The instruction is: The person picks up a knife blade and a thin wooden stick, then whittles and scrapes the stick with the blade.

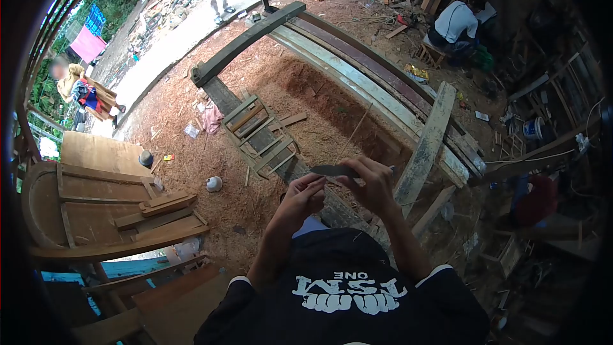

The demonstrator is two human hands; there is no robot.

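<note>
Over sawdust (325,140), blade (332,170) between hands (306,195) (371,185)

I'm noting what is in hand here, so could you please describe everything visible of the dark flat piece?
The dark flat piece is slim and greyish, tapering to a point at its left end. It looks like metal, perhaps a blade, but that is uncertain. It lies roughly level across the picture, held in front of the body. The right hand grips and partly hides its right end. The left hand is at its lower edge; whether it touches is unclear.
</note>
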